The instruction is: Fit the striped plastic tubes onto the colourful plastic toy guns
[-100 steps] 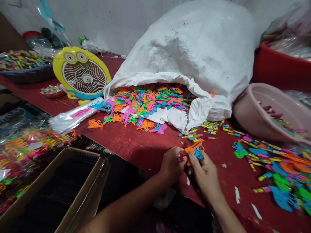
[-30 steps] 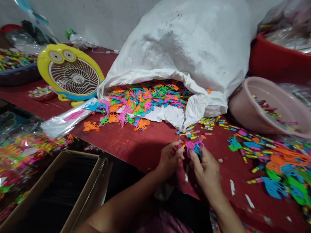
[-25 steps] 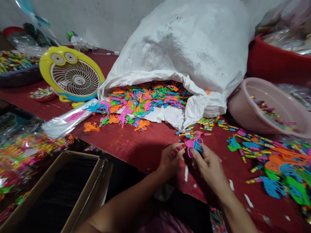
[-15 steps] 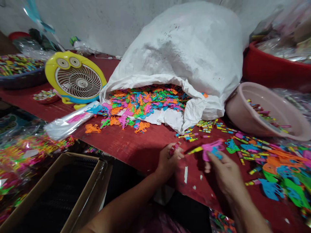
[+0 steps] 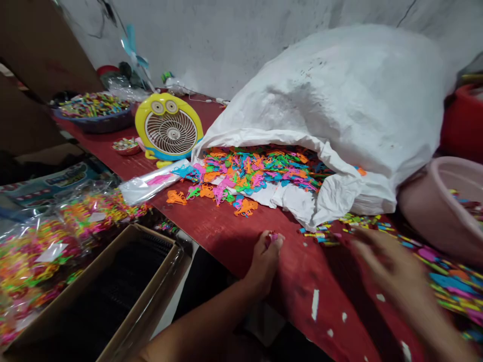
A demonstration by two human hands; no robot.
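Observation:
My left hand [image 5: 266,259] is closed above the red tabletop near its front edge. Small pink and red pieces [image 5: 272,238] poke out between its thumb and fingers; their kind is too small to make out. My right hand [image 5: 390,271] is smeared by motion over the right part of the table, and its fingers cannot be read. Beyond it lie small striped tubes [image 5: 324,234] in yellow, blue and pink. A white sack [image 5: 339,95] lies on its side, its mouth spilling flat plastic gun-shaped pieces [image 5: 245,171] in orange, green, pink and blue.
A yellow fan [image 5: 171,128] stands left of the sack, beside a clear plastic bag [image 5: 151,183]. A pink basin [image 5: 426,193] is at the right. Left and below are a cardboard box [image 5: 166,256] and bags of bright pieces [image 5: 49,251]. A tub of tubes [image 5: 94,120] sits far back.
The view has swung left. My right hand, which held a pink plastic piece with a yellow tip, has moved away blurred, and that piece no longer shows. My left hand stays closed.

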